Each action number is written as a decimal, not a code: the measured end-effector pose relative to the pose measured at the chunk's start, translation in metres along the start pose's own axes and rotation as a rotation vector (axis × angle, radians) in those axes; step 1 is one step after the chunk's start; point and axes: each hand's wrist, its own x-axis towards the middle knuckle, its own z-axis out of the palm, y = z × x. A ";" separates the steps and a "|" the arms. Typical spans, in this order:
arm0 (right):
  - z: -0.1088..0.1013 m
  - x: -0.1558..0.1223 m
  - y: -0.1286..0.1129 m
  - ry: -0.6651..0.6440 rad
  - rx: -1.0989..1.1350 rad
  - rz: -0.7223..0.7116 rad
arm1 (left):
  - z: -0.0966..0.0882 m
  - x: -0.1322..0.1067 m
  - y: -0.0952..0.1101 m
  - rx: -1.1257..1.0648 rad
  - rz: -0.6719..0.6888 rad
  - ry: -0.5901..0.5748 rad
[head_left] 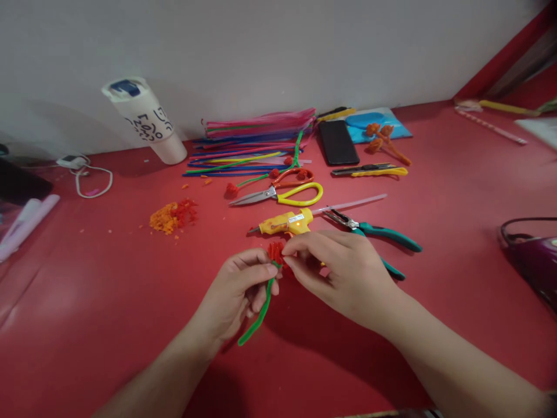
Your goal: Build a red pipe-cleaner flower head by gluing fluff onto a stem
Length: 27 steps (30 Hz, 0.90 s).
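Between thumb and fingers, my left hand (pixel 243 284) grips a green pipe cleaner stem (pixel 260 320), whose free end hangs down toward me. A fuzzy red flower head (pixel 275 252) tops the stem. My right hand (pixel 339 270) is closed in a pinch at the right side of the red head; its fingertips touch the red tufts. Just beyond the hands lies a yellow glue gun (pixel 282 223) with an orange light on, partly covered by my right hand. Pliers with green handles (pixel 387 235) rest beyond that hand's knuckles.
Red-and-yellow-handled scissors (pixel 278 194) lie behind the glue gun, near bundled pipe cleaners (pixel 256 130). Orange and red clippings (pixel 172 216) sit at left, below a white tumbler (pixel 148 122). Toward the back are a black phone (pixel 338 143), a yellow cutter (pixel 369 170) and orange flowers (pixel 385 139).
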 end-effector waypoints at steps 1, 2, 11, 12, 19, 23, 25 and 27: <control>0.000 0.000 0.000 -0.003 0.000 0.001 | 0.000 0.000 0.000 0.007 0.005 0.001; 0.000 0.000 0.000 -0.006 0.001 0.002 | 0.000 0.000 -0.001 0.014 0.010 0.001; -0.001 0.001 0.003 -0.009 0.008 -0.017 | -0.001 0.000 -0.001 0.046 0.053 0.013; -0.001 0.001 0.003 -0.010 0.007 -0.020 | -0.001 0.000 -0.001 0.045 0.052 0.011; -0.002 0.001 0.003 -0.007 -0.004 -0.028 | 0.000 0.000 -0.001 0.025 0.044 0.008; -0.001 0.000 0.002 -0.017 -0.002 -0.021 | -0.001 0.002 -0.001 0.026 0.047 0.001; -0.001 0.000 0.002 -0.022 -0.002 -0.016 | -0.001 0.002 -0.001 0.029 0.045 -0.003; -0.002 0.000 0.001 -0.015 0.002 -0.018 | -0.001 0.002 -0.001 0.030 0.048 0.003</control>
